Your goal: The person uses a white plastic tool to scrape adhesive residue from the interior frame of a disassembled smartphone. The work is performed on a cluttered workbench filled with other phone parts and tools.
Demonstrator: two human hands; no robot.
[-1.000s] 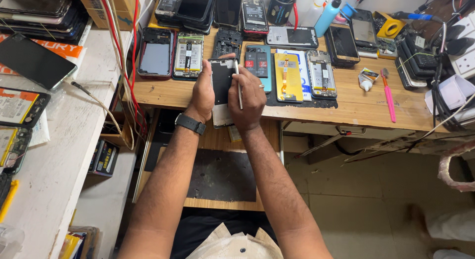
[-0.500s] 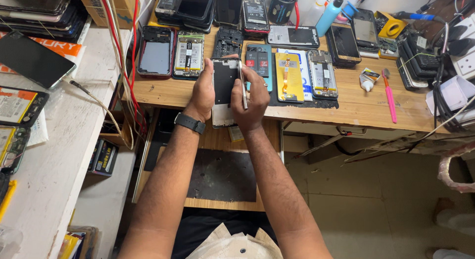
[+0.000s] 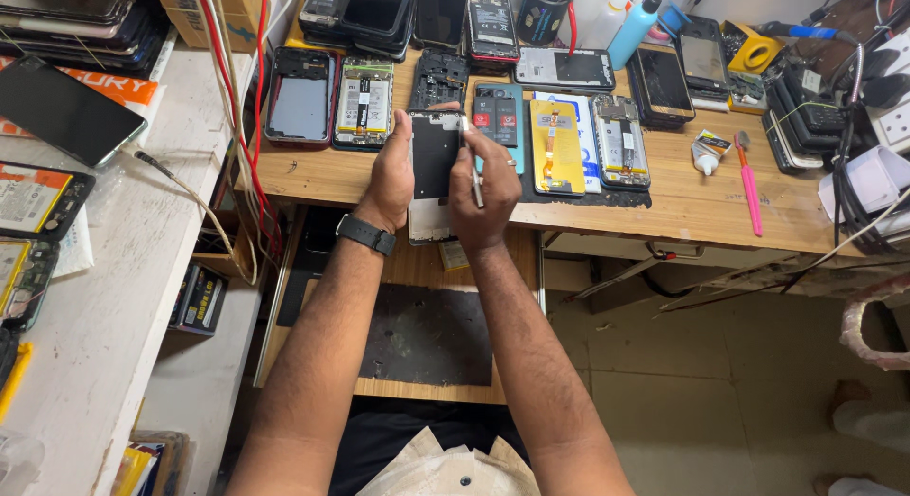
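An opened phone is being held over the desk's front edge by the left hand, grip closed round it; a thin tool is being pinched in the right hand — a slip could gouge the phone's insides or drop it.

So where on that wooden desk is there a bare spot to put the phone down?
Bare wood shows between the white tube and pink brush and the desk's front edge, and below the red-framed phone near the left hand. The back rows of opened phones are packed tight.
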